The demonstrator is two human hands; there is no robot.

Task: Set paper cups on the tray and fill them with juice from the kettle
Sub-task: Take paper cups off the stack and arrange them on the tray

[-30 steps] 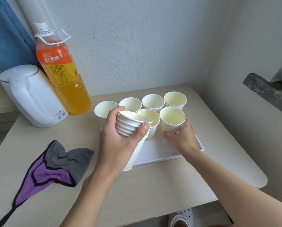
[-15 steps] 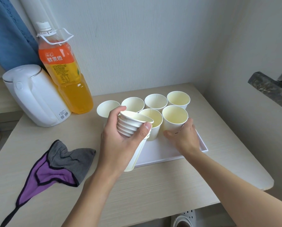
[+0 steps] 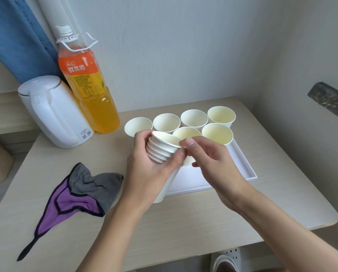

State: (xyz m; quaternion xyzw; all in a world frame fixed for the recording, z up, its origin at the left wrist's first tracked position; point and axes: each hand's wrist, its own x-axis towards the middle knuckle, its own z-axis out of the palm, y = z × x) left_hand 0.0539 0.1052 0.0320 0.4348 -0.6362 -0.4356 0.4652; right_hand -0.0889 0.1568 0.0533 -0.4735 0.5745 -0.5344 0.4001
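Note:
My left hand [image 3: 144, 171] grips a tilted stack of nested white paper cups [image 3: 160, 152] above the near left corner of the white tray [image 3: 242, 163]. My right hand [image 3: 211, 160] pinches the rim of the top cup of that stack between thumb and forefinger. Several empty paper cups [image 3: 193, 118] stand upright in two rows on the far part of the tray. The white kettle [image 3: 52, 112] stands at the back left of the table, lid closed, away from both hands.
A large bottle of orange juice [image 3: 87, 89] stands against the wall right of the kettle. A grey and purple cloth [image 3: 79, 193] lies on the table at the left. A blue curtain [image 3: 16, 36] hangs at far left; a dark ledge [image 3: 329, 99] juts out at right.
My right hand has let go of the front right cup on the tray and moved left and up to the rim of the stack's top cup. The left hand kept holding the stack.

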